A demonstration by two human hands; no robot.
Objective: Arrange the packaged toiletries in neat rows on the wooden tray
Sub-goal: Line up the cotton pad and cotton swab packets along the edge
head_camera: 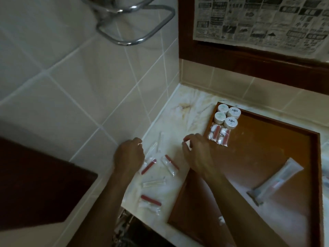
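The wooden tray [267, 122] lies on the marble counter at the right. In its far left corner stand several round white containers [227, 115], with two packets holding red sticks [219, 137] side by side just below them. A long clear razor packet [275, 181] lies slanted at the tray's right. Loose packets with red sticks [170, 164] [148, 166] [151, 202] and clear slim packets [154, 182] [156, 144] are scattered on the counter left of the tray. My left hand [129, 155] has curled fingers at the end of a clear packet; a grip is unclear. My right hand [196, 151] hovers loosely curled beside the tray's left rim, holding nothing.
A tiled wall [89, 86] runs along the counter's left edge. A chrome rack [135, 31] juts out above. A dark wooden frame with newspaper [258, 20] hangs behind the tray. A dark wooden surface [35, 184] is at the lower left. The counter's front edge [142, 223] is close.
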